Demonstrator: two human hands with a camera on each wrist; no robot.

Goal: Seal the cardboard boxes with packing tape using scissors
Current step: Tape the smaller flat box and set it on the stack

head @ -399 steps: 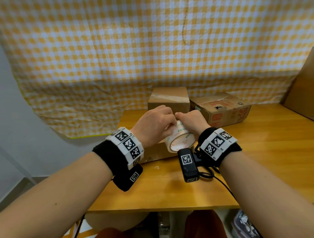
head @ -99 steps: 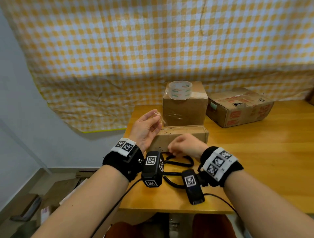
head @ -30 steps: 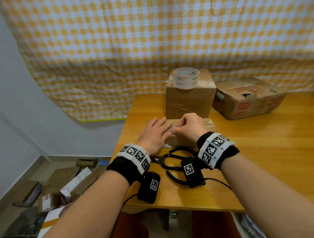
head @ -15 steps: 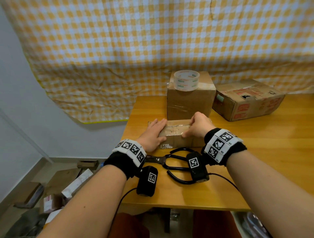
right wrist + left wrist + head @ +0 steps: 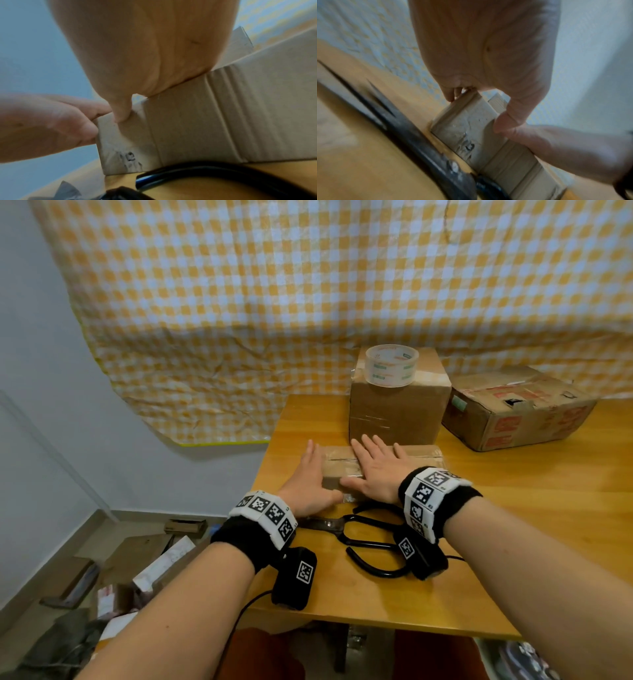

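A small flat cardboard box [image 5: 416, 455] lies on the wooden table [image 5: 513, 508], with clear tape along its top seam. My left hand [image 5: 306, 479] presses flat against the box's left end, fingers straight and thumb on the front face [image 5: 471, 128]. My right hand [image 5: 376, 470] lies flat on the box top, its thumb pressing the front edge [image 5: 223, 115]. Black-handled scissors [image 5: 359, 535] lie on the table just in front of the box, under my wrists. The tape roll [image 5: 391, 365] stands on a taller taped box [image 5: 399, 409] behind.
A worn printed box [image 5: 513, 409] sits at the back right. A checked cloth [image 5: 308, 302] hangs behind the table. The table's left edge runs close to my left hand, and cardboard scraps [image 5: 154, 563] lie on the floor below.
My right hand has uncurled and now lies flat on the box top. My left hand slid from the top to the box's left end.
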